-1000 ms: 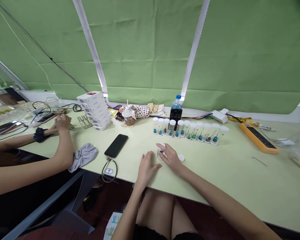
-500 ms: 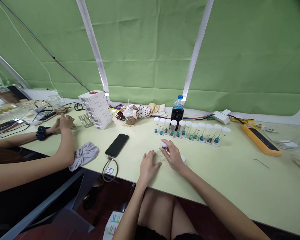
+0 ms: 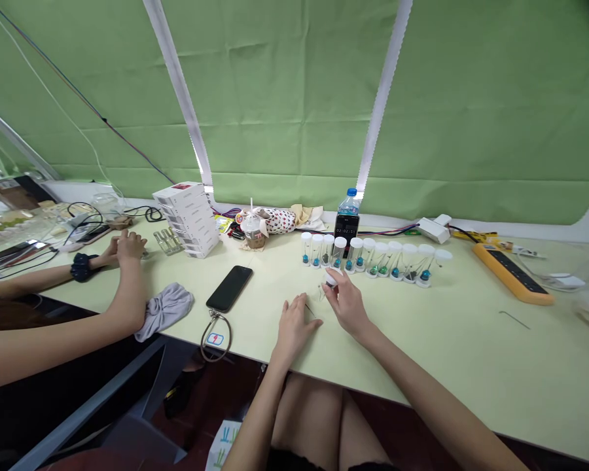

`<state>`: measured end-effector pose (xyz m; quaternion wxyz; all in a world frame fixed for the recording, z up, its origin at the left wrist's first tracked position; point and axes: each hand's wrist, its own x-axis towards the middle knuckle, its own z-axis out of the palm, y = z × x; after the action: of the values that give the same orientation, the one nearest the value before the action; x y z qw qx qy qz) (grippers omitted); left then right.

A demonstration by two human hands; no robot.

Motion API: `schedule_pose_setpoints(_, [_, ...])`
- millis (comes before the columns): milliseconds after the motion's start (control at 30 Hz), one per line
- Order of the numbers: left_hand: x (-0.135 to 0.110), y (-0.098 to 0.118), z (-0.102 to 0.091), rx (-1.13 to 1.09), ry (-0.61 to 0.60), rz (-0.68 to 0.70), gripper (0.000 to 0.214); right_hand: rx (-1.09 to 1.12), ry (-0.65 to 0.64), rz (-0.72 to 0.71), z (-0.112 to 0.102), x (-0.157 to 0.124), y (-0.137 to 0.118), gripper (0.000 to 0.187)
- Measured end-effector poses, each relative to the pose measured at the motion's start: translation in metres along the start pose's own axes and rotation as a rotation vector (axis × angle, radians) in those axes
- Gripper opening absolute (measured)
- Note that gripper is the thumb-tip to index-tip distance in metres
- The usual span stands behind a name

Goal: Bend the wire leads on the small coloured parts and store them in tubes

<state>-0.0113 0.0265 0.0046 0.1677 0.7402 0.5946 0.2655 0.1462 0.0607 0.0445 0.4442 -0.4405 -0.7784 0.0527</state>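
My right hand is closed, with thumb and fingers pinching the white cap of a small clear vial whose see-through body can barely be made out. To its left, my left hand lies on the table with fingers stretched and thumb apart. A thin dark piece shows beside its fingertips, too small to name. Just beyond both hands stands a row of clear vials with white caps, several with small blue or green pieces inside.
A phone showing a timer leans on a bottle behind the vials. A dark phone with a ring strap lies left. White boxes, a drink cup, an orange power strip and a hex key are around. A co-worker's hands are far left.
My right hand has moved slightly right and up with the white cap, away from my left hand. The loose white disc beside my right wrist no longer shows. My left hand stays nearly in place.
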Motion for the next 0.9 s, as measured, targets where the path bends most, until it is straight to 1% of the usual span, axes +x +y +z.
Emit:
schedule_pose_setpoints(133, [-0.001, 0.0, 0.0, -0.001, 0.007, 0.005, 0.065, 0.012, -0.072, -0.018, -0.003, 0.003, -0.001, 0.038])
schedule_pose_setpoints(300, [-0.003, 0.004, -0.003, 0.0, 0.013, -0.017, 0.063, 0.033, 0.01, 0.033, -0.011, 0.007, -0.003, 0.041])
schedule_pose_setpoints(400, [-0.002, 0.005, -0.002, -0.012, 0.022, -0.014, 0.061, 0.01, 0.037, 0.054, -0.01, 0.005, -0.002, 0.04])
schedule_pose_setpoints(500, [-0.002, 0.004, -0.001, -0.059, 0.049, -0.006, 0.06, -0.024, -0.054, 0.032, -0.008, 0.005, 0.001, 0.038])
schedule_pose_setpoints(567, [-0.001, 0.004, -0.001, -0.128, 0.084, -0.009, 0.058, 0.008, -0.075, 0.066, -0.008, 0.005, 0.003, 0.039])
schedule_pose_setpoints(600, [-0.001, 0.005, -0.003, -0.174, 0.111, -0.005, 0.055, 0.048, -0.05, 0.104, -0.009, 0.005, 0.003, 0.041])
schedule_pose_setpoints(667, [0.0, 0.008, -0.007, -0.278, 0.186, 0.014, 0.041, 0.169, 0.029, 0.183, -0.011, 0.005, 0.004, 0.043])
schedule_pose_setpoints(733, [0.001, 0.012, -0.011, -0.379, 0.281, 0.039, 0.024, 0.336, 0.095, 0.246, -0.012, 0.006, 0.004, 0.044])
schedule_pose_setpoints(800, [0.003, 0.016, -0.014, -0.488, 0.342, 0.038, 0.018, 0.542, 0.142, 0.3, -0.012, 0.008, 0.004, 0.044])
schedule_pose_setpoints(833, [0.005, 0.017, -0.014, -0.555, 0.348, 0.027, 0.019, 0.645, 0.161, 0.321, -0.012, 0.009, 0.004, 0.044])
schedule_pose_setpoints(900, [0.008, 0.021, -0.013, -0.722, 0.311, -0.012, 0.021, 0.811, 0.189, 0.353, -0.012, 0.01, 0.004, 0.043])
